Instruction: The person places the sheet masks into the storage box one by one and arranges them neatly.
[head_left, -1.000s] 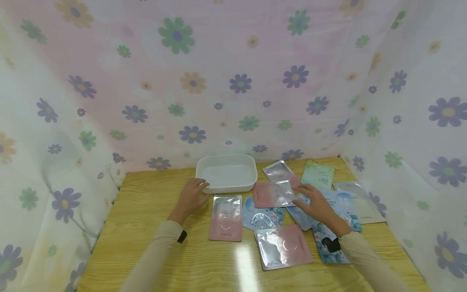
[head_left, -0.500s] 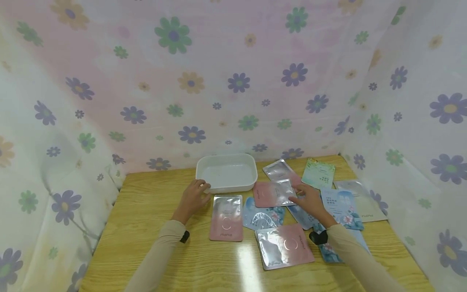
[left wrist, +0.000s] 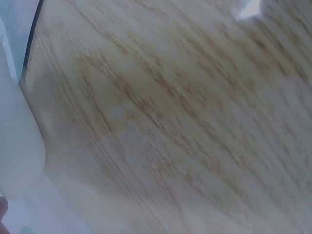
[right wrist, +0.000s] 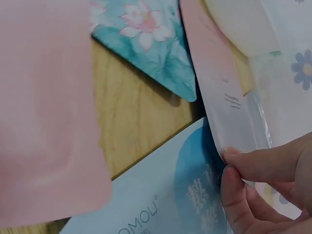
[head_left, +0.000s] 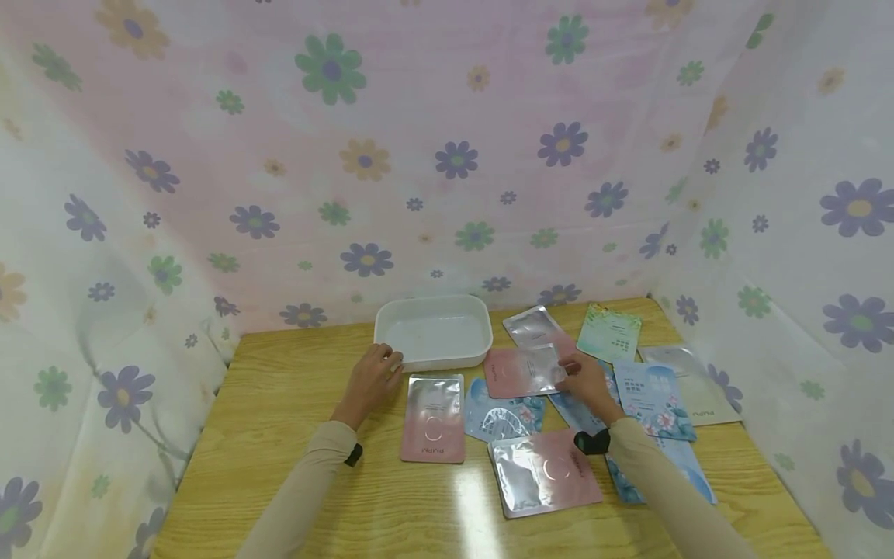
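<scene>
My right hand (head_left: 588,386) pinches the silver end of a pink-and-silver face mask packet (head_left: 513,373) between thumb and fingers. In the right wrist view, thumb and fingertips meet on the edge of this packet (right wrist: 219,80), which stands tilted above a blue packet (right wrist: 161,190). My left hand (head_left: 372,380) rests with loosely bent fingers at the near left corner of a white plastic tray (head_left: 436,362). The left wrist view has only a fingertip (left wrist: 3,207) beside the tray (left wrist: 22,141). Another pink-and-silver packet (head_left: 433,419) lies flat in front of the tray.
Several packets lie on the wooden table (head_left: 293,466): a pink stack (head_left: 548,473) in front, blue floral ones (head_left: 656,400) at right, a green one (head_left: 610,334) at the back and a pale one (head_left: 708,396) at far right. A flowered curtain (head_left: 419,155) surrounds the table.
My right hand has shifted slightly left and its fingers have closed onto the packet's silver end. The left hand stays at the tray corner.
</scene>
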### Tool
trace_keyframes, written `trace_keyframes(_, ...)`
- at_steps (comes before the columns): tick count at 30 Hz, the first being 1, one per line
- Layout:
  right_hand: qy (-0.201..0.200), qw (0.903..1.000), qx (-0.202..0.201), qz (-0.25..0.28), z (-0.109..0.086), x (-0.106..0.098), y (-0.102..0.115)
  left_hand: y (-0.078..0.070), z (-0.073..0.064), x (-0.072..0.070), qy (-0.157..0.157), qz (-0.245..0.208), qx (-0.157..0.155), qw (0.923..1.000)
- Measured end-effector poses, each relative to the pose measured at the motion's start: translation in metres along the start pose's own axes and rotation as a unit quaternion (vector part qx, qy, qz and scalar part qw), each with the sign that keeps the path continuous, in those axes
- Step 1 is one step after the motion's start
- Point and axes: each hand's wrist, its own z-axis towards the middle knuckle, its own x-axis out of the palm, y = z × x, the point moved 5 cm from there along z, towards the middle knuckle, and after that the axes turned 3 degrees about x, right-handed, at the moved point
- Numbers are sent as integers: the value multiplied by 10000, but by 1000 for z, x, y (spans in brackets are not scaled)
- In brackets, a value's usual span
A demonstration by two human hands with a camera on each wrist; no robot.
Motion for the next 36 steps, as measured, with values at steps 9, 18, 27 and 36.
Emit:
trace_keyframes(9,379,9865,221,1578,-3,-1,-4,-3,4,1,28,102,307,9995)
trace_keyframes(18,80,9823,674,1747,-5,2,-8,-9,4,6,-11,314,176,9994)
trace_keyframes(27,35,9664,669,2481,-13,0,-3,-13,5,11,377,605,-67,9974)
trace_keyframes(36,124,9496,686,3056,-23,-24,6,-14,7,10,308,451,-150,9984)
